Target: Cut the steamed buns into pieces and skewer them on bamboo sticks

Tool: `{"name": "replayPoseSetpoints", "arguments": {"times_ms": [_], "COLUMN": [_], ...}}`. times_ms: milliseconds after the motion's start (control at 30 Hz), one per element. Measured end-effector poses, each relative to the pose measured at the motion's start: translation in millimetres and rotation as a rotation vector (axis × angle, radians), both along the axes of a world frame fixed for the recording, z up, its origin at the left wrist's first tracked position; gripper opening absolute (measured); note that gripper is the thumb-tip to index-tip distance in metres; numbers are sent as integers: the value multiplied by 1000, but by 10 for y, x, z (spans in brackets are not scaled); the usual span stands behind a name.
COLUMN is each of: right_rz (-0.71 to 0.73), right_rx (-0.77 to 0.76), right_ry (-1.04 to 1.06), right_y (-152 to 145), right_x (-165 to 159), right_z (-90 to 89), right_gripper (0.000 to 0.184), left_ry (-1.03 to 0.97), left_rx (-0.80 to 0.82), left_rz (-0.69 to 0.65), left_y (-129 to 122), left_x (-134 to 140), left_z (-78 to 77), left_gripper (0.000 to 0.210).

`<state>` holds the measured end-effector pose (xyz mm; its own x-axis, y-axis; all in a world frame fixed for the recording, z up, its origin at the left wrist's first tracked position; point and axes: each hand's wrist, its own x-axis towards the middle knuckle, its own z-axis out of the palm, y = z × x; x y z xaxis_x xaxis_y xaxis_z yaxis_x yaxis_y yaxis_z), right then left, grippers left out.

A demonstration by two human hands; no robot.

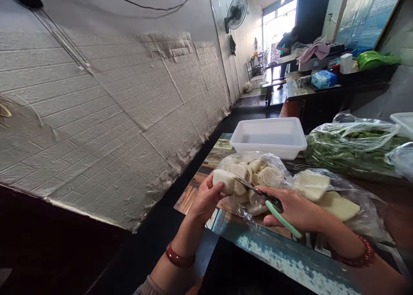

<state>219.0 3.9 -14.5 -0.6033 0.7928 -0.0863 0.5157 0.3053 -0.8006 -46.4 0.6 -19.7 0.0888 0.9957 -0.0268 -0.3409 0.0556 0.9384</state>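
Mostly wall [112, 114]: pale, with a brick pattern, fills the left side.
Table [190, 196]: sits low under the hands, with wood-look patches and a worn blue front edge.
Bag of greens [348, 151]: big and shiny, lies at the far right side of the table.
White tub [269, 153]: stands just behind the bag of pieces, apart from both hands.
Bag of pieces [248, 216]: clear and thin, sits right by the hands, packed with white pieces [254, 174], some round, some rough.
Pale slabs [311, 185]: flat, look whole, rest in clear plastic near the right wrist.
Right hand [298, 209]: curls tight around the scissors by the handles.
Left hand [206, 198]: pinches one round piece, with the thumb in front.
Scissors [273, 209]: green at the handle, dark at the blades, point left with tips at the round piece; how wide apart the blades are, cannot tell.
Round piece [223, 182]: held up over the left side of the bag, looks whole from this side.
Snips: none clear on the round piece; seems only begun there, with a bagful close by, but which ones have cuts, cannot tell.
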Motion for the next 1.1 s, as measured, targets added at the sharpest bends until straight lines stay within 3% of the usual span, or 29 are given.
{"name": "replayPoseSetpoints", "arguments": {"times_ms": [167, 300, 467, 633, 867, 1100], "right_rz": [22, 18, -16, -92, -193, -195], "right_rx": [103, 116, 133, 138, 92, 87], "right_ry": [-38, -80, -111, -41, 65, 144], "right_y": [-6, 11, 70, 122, 161, 149], "right_x": [94, 120, 133, 150, 192, 172], "right_z": [32, 10, -38, -79, -44, -135], "right_gripper": [64, 74, 74, 60, 56, 67], "left_ry": [-19, -48, -42, 0, 80, 156], "left_rx": [9, 29, 26, 54, 47, 12], "left_rz": [0, -52, -73, 1, 56, 296], "left_y": [35, 108, 347, 575, 376, 255], "left_x": [50, 104, 146, -28, -223, -196], "left_z": [-13, -91, -188, -133, -151, -266], "left_gripper": [52, 48, 54, 46, 46, 50]}}
